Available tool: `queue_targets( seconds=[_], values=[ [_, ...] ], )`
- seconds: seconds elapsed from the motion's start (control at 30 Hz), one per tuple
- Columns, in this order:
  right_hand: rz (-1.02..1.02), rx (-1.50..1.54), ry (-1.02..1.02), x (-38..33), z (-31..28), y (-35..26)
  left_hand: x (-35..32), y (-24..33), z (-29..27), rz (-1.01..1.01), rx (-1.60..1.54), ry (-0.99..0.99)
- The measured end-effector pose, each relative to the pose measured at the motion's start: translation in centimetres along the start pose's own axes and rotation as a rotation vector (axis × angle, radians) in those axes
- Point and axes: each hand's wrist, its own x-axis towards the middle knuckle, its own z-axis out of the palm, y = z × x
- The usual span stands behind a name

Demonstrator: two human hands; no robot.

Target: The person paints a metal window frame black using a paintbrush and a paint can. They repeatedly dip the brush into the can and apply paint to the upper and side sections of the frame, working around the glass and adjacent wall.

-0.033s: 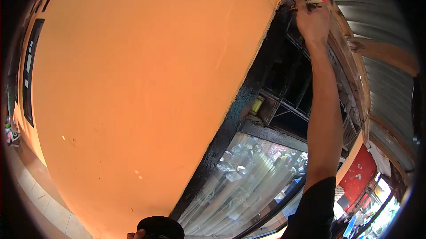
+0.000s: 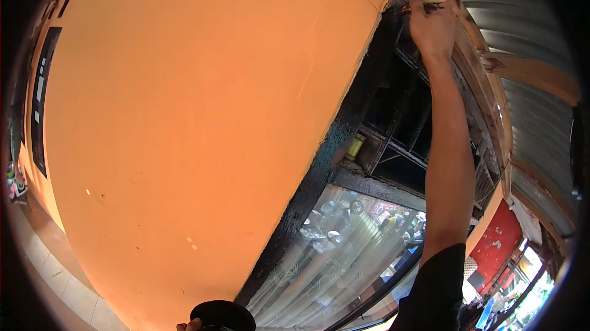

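Note:
High at the upper right, my right hand (image 2: 434, 27) is closed round a paintbrush (image 2: 435, 0) with a pale, dark-marked handle and a red end. Its bristles are hard to make out beside the top corner of the black window frame (image 2: 344, 119). My right arm stretches up across the dark vent panes (image 2: 402, 103) over the window. At the lower edge, a few fingers of my left hand (image 2: 188, 325) grip the side of a round black container (image 2: 222, 315). What is inside the container cannot be told, and most of that hand is cut off.
An orange wall (image 2: 203, 116) fills the left and middle. Below the vent, a window pane (image 2: 344, 232) shows pale curtain and reflections. Wooden beams (image 2: 528, 73) and corrugated roofing (image 2: 522, 17) hang close at the right. A yellow object (image 2: 354, 146) sits in the vent opening.

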Motion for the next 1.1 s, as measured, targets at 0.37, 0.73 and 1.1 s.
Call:
queue_targets(
  seconds=[0.37, 0.73, 1.1],
  values=[
    [-0.107, 0.225, 0.101, -5.7, -0.5, -2.6, 0.6, -0.8, -0.2, -0.021, -0.005, -0.033],
    [0.385, 0.537, -0.276, -5.4, -6.3, -2.5, 0.0, -0.2, -0.3, -0.008, -0.016, -0.081],
    [-0.202, 0.153, 0.01, -2.7, -2.8, -0.6, 0.4, -1.2, -0.1, -0.034, -0.038, -0.098]
  ],
)
